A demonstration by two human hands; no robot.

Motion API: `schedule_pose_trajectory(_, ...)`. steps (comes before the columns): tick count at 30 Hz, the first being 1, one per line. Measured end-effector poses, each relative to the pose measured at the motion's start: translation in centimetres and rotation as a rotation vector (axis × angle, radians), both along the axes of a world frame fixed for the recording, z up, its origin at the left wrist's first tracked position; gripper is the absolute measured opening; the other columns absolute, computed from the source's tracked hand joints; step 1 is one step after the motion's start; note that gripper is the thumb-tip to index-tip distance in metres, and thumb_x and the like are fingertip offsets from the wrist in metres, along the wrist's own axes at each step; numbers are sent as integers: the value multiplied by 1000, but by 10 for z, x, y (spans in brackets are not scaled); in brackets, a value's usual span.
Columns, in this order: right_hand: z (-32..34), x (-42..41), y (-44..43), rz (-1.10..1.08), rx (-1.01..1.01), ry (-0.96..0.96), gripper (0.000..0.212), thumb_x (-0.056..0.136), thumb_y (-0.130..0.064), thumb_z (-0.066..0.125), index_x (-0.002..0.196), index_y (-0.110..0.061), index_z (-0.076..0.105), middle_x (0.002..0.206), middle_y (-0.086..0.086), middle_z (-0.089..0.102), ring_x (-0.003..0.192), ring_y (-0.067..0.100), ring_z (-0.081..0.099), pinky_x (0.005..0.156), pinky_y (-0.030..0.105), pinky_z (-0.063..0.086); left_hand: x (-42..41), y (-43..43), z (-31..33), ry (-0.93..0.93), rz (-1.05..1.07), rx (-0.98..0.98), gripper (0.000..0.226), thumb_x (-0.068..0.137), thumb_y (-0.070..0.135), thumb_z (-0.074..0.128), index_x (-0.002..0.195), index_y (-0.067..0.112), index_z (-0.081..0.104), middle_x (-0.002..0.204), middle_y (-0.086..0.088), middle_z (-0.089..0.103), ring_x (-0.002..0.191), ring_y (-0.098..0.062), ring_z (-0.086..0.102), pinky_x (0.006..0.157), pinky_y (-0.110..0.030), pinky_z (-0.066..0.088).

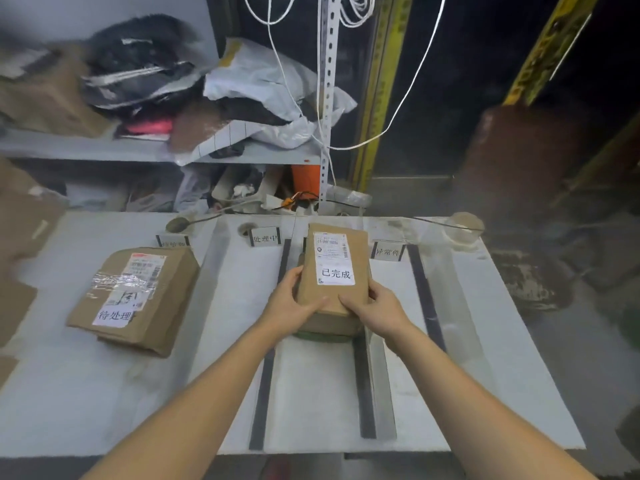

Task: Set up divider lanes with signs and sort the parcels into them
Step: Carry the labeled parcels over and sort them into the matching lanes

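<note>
A brown cardboard parcel [334, 251] with a white label reading 已完成 lies on top of other parcels in the lane between two dark divider strips [266, 372] [363, 382]. My left hand [291, 303] grips its near left corner and my right hand [377, 306] grips its near right corner. A larger taped parcel [138, 292] labelled 待处理 sits in the far-left lane on another flat box. Small standing signs [265, 237] [388, 251] [172, 241] mark the lanes at the back. A third divider strip [424, 292] runs on the right.
The white table [86, 393] ends just in front of me. Behind it a metal shelf [156, 150] holds bags and boxes, with white cords [408, 98] hanging down. A clear tape roll [462, 226] sits at the back right. Cardboard boxes [20, 230] stand at the left.
</note>
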State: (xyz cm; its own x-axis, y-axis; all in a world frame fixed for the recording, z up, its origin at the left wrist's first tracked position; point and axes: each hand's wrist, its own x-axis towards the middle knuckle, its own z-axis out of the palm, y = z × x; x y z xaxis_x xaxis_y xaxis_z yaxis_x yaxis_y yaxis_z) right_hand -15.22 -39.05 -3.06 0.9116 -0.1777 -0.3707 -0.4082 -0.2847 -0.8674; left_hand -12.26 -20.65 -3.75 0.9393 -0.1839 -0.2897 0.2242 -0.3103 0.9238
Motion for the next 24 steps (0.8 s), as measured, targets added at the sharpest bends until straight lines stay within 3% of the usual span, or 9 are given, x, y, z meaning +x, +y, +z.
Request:
schedule_pose_trajectory(3,18,7,-5,28,-168,-55,55,83,-29,74,135,-21,57,128,-2,65,116,19,61,95,32,51,-6,-2,11,-11,18,97,73,82,24,79,145,26,41,127,17,54,123,-9,53,88,-17,48)
schedule_pose_trajectory(7,46,22,5,125,-419,-199,58,87,-29,69,140,-14,49,138,6,56,128,28,52,97,36,44,-9,12,38,-119,74,326,79,88,38,70,153,17,30,155,1,37,141,-18,37,112,-34,36)
schedule_pose_trajectory(11,72,38,36,339,-592,-368,55,89,-28,64,140,-14,49,142,7,53,132,28,46,106,39,40,-11,56,74,-212,126,542,76,91,52,59,153,19,30,156,-1,36,142,-21,36,115,-39,32)
schedule_pose_trajectory(14,92,41,74,520,-703,-449,67,90,-33,63,150,-20,35,155,5,39,141,28,36,113,46,36,-16,104,105,-292,149,830,73,91,57,54,151,22,33,152,-3,43,135,-26,44,107,-43,41)
schedule_pose_trajectory(18,116,45,132,711,-835,-521,82,91,-39,61,157,-31,14,166,-1,16,150,26,20,119,47,26,-32,176,143,-366,97,1384,66,94,62,39,151,30,27,152,-2,40,135,-25,42,103,-43,39)
schedule_pose_trajectory(20,129,44,165,752,-856,-548,79,92,-38,59,157,-31,16,165,-1,19,150,25,21,117,45,29,-43,215,156,-343,114,1506,68,94,63,38,152,30,25,153,-3,38,137,-24,40,103,-43,36)
schedule_pose_trajectory(24,149,39,247,821,-910,-583,75,92,-37,59,156,-29,20,161,-2,28,142,27,35,109,45,38,-69,293,174,-295,209,1556,71,94,59,42,154,27,22,154,-4,34,140,-24,33,106,-43,33)
